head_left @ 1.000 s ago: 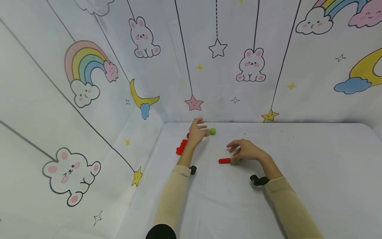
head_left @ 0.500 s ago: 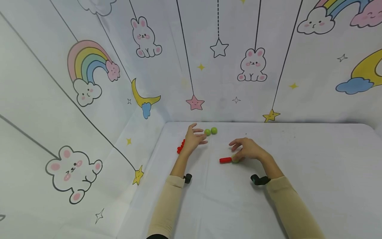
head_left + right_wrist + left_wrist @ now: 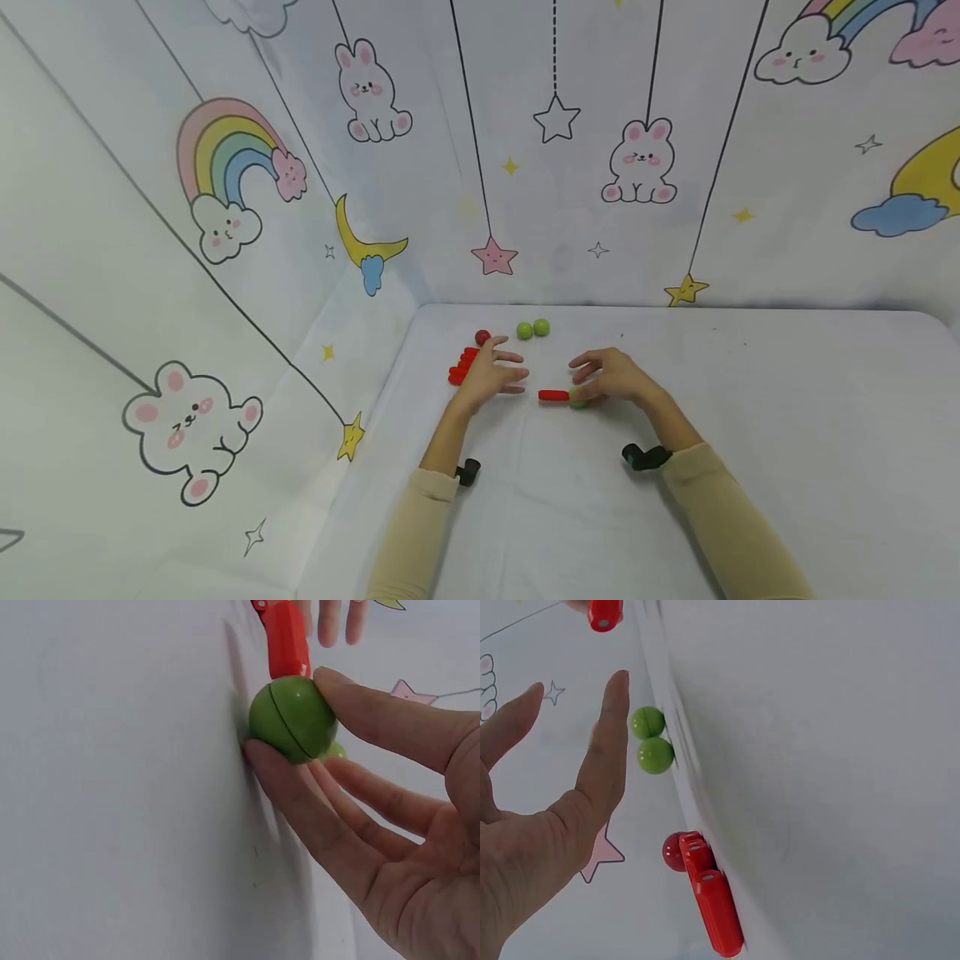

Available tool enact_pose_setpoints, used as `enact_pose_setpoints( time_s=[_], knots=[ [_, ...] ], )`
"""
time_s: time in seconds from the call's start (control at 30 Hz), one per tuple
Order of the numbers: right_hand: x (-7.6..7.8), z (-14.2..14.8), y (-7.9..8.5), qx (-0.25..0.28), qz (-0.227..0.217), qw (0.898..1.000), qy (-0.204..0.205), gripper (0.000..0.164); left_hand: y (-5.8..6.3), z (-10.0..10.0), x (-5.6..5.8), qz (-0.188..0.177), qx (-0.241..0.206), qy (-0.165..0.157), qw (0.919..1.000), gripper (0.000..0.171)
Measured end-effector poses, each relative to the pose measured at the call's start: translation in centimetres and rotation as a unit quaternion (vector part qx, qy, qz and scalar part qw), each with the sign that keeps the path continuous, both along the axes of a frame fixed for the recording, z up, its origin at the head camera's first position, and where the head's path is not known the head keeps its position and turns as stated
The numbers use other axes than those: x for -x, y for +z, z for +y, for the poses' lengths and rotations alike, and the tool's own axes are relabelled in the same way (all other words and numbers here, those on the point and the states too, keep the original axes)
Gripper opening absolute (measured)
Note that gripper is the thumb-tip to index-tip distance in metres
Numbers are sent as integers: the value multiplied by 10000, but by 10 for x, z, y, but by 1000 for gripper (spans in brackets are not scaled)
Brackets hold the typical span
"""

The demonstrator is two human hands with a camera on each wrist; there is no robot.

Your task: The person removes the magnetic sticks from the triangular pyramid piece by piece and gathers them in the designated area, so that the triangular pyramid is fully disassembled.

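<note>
In the head view my right hand (image 3: 611, 375) pinches a green ball (image 3: 292, 718) between thumb and finger. A red ribbed stick (image 3: 553, 396) extends left from that ball, touching it; whether they are joined I cannot tell. My left hand (image 3: 489, 375) hovers with spread, loosely bent fingers and holds nothing. Beneath and beside it lie several red sticks (image 3: 718, 911), partly hidden by the hand in the head view. Behind them sits a red ball (image 3: 482, 337). Two more green balls (image 3: 532, 329) stand side by side farther back.
A white cloth covers the table (image 3: 787, 433). Behind and to the left rise white walls (image 3: 420, 183) printed with rabbits, stars and rainbows. The balls and loose sticks lie toward the table's back left corner.
My left hand has drawn back from the two green balls toward me, uncovering them and the red ball. Lately my right hand has shifted slightly left with its green ball and stick.
</note>
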State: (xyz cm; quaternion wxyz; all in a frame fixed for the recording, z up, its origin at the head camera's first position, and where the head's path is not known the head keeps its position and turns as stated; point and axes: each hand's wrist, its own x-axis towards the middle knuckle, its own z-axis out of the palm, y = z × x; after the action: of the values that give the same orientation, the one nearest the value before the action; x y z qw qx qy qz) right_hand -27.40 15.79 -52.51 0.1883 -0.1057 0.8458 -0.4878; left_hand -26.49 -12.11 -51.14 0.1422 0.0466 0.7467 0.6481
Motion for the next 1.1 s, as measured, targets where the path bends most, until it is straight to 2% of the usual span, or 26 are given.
enact_pose_setpoints(
  time_s=[0.1, 0.23, 0.47, 0.67, 0.83, 1.03, 1.1],
  knots=[
    [-2, -6, -1, 96, -101, 9998, -140, 61, -4, -1, -5, -167, 133, -222, 9995, 85],
    [-3, -14, -5, 262, -237, 9993, -113, 62, -7, -3, -9, -237, 335, -488, 9980, 86],
    [-4, -21, -9, 603, -402, 9974, -15, 62, -7, -2, -12, 72, 565, -724, 9957, 82],
    [-6, -26, -8, 788, -398, 9959, 173, 64, -6, -1, -12, 41, 685, -636, 9956, 79],
    [-7, -28, -7, 823, -416, 9956, 181, 63, -5, -1, -12, 34, 913, -420, 9949, 77],
    [-6, -27, -8, 775, -489, 9956, 169, 63, 0, -6, -11, 82, 1168, -390, 9924, 75],
    [-6, -24, -8, 787, -532, 9954, 129, 62, 4, -13, -11, 69, 1034, -348, 9940, 75]
  ],
)
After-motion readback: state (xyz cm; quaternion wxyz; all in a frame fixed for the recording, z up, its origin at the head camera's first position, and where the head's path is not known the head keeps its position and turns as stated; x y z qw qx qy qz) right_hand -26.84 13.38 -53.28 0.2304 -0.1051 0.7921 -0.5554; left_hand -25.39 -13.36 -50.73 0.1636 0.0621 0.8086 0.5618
